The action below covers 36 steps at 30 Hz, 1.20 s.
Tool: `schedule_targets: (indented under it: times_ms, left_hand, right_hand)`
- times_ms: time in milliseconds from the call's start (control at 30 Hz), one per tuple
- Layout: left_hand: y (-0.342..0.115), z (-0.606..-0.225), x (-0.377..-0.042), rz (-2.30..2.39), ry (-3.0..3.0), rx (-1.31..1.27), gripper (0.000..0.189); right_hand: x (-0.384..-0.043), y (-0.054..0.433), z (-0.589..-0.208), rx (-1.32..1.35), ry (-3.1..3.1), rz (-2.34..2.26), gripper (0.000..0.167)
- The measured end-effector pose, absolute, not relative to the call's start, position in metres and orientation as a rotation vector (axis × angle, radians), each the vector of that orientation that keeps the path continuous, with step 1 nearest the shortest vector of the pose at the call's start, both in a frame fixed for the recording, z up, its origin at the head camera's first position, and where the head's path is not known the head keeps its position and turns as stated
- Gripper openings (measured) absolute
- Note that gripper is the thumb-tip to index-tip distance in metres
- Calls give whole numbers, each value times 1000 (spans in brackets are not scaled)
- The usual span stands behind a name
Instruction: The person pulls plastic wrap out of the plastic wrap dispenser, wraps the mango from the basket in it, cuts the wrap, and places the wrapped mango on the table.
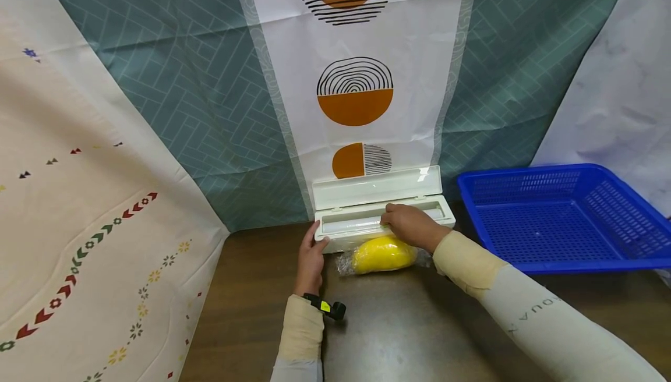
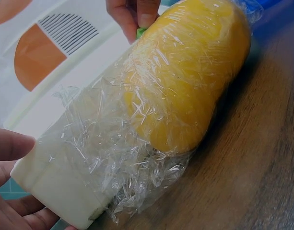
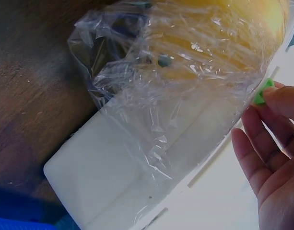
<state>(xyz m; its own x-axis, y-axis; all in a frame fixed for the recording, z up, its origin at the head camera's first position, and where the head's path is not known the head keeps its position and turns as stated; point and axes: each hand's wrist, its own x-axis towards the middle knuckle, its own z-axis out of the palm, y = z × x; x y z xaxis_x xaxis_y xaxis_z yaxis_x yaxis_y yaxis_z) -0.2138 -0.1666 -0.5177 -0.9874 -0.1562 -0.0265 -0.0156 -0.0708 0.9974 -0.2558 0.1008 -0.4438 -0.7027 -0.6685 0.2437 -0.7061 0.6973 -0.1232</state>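
Observation:
A white cling film dispenser [image 1: 339, 246] stands with its lid raised at the back of the table, a film roll [image 1: 350, 225] inside. My left hand [image 1: 310, 262] grips its left end, thumb in front and fingers around the end. At the front edge, my right hand [image 1: 414, 226] pinches a small green slider [image 3: 264, 92] between thumb and fingers. Against the dispenser's front lies a rounded yellow thing [image 1: 382, 255] wrapped in clear film; its exact kind is unclear. Crumpled film [image 2: 106, 127] stretches from it over the dispenser's front face.
To the right sits a blue perforated basket [image 1: 534, 267]. A patterned cloth [image 1: 199, 108] hangs directly behind the dispenser, and a cream printed cloth [image 1: 105, 225] borders the left side. The brown wooden table [image 1: 251, 312] extends in front of the dispenser.

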Motion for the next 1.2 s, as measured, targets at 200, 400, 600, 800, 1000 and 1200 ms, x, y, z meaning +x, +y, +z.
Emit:
schedule_targets:
  times_ms: [200, 400, 600, 800, 1000, 1200]
  left_hand:
    - [-167, -519, -214, -2225, -2072, 189, 55]
    - [-167, -519, -214, -2214, -2069, 191, 54]
    - [-167, -517, -214, -2202, -2078, 198, 54]
    - [-167, -520, -214, -2209, -2070, 205, 54]
    - [-167, -521, -215, -2201, -2081, 203, 53]
    - [-166, -521, -215, -2203, -2078, 213, 53]
  right_hand:
    - [-254, 104, -443, 1103, -2736, 317, 13]
    - [-254, 108, -441, 1113, -2717, 318, 13]
    - [-254, 114, -441, 1087, -2725, 324, 14]
    - [-254, 116, -442, 1094, -2717, 321, 12]
    - [-255, 120, -443, 1094, -2711, 304, 11]
    - [-256, 124, -444, 1104, -2690, 313, 10]
